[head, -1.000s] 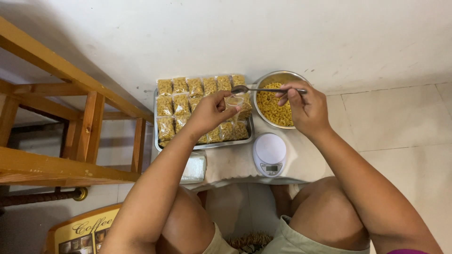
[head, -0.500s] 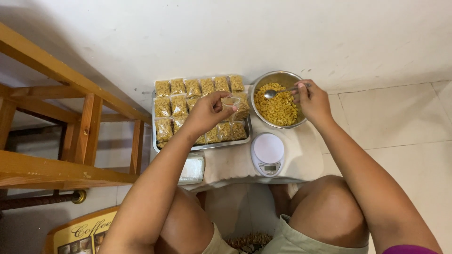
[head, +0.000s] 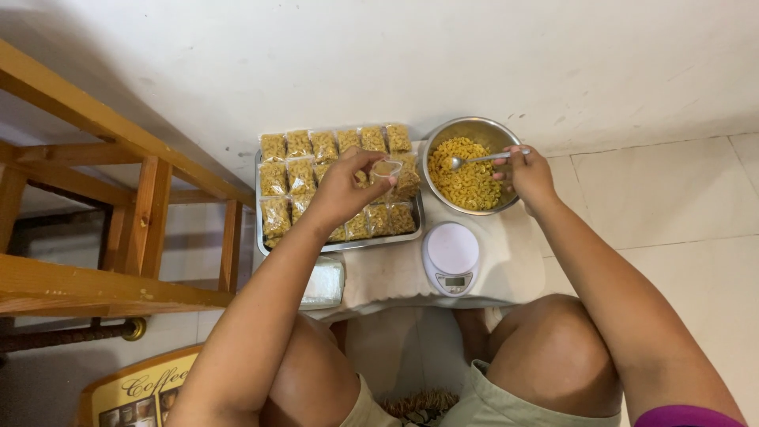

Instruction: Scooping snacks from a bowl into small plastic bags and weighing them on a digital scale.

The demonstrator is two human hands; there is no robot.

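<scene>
Both hands are closed on their loads, the left hand pinching a small clear plastic pouch open above the steel tray of filled packets and the right hand gripping a metal spoon dipped into the round steel bowl of yellow macaroni, so a level scoop carried across low to a pouch mouth kept wide would probably spill least.

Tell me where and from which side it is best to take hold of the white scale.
Probably grip the scale by its narrow near end, coming from the person's side. The round platform fills the far part, and the tray and bowl crowd its far side.
</scene>
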